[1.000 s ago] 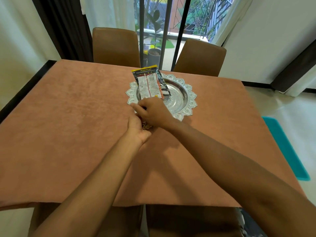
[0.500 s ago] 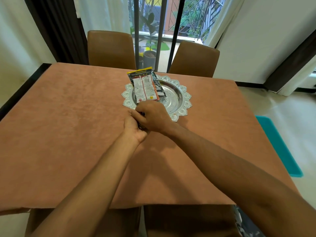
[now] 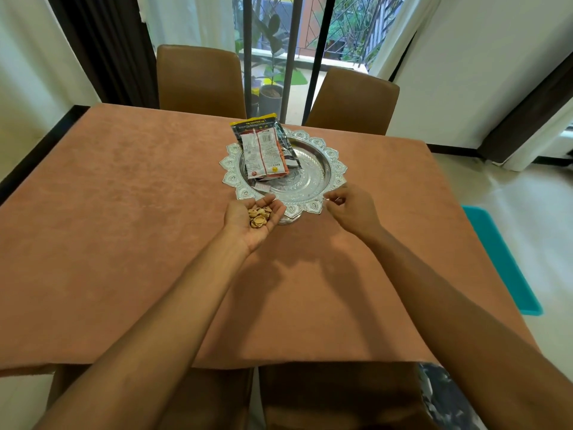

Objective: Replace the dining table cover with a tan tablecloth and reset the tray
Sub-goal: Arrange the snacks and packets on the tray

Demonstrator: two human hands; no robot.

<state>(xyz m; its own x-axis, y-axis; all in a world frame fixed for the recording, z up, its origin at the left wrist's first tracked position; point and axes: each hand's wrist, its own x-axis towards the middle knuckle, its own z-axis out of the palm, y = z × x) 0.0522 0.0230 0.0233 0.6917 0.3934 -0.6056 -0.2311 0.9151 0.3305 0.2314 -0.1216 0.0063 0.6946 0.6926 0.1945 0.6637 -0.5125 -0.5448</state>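
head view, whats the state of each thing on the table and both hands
tablecloth, spread flat and smooth
tray, upright on the tablecloth, holding packets
packets, lying stacked in the tray's left side
shells, heaped in the left palm
left hand, palm up, cupped
right hand, fingers curled by the tray rim, contents unclear

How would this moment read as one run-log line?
left hand: palm up, carries nut shells | right hand: beside silver tray rim, grip unclear | tan tablecloth: laid | packets: in tray
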